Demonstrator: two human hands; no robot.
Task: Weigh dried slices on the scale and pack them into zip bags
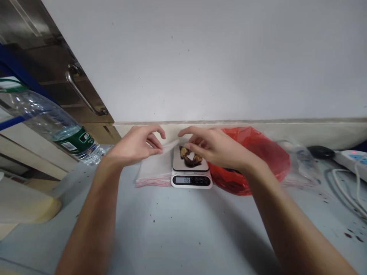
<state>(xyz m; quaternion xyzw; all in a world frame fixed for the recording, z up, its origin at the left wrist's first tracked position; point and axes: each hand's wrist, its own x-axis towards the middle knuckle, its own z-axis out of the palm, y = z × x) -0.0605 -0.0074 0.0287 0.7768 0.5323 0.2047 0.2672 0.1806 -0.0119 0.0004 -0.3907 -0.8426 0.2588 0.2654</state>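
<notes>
My left hand is at the left of a small white kitchen scale, its lower fingertips closed on the edge of a thin clear zip bag. That edge is lifted above a stack of flat zip bags with pink seal lines. On the scale lie dark brown, shrivelled dried pieces with lighter tan parts; the display seems to read 108. My right hand hovers over the pieces with index finger and thumb apart. Nothing shows between them; its other fingers are partly hidden.
A red plastic bag lies right of the scale, with more clear bags beyond. A power strip with a white cable is at far right. A water bottle and a translucent container stand left. A wall rises behind.
</notes>
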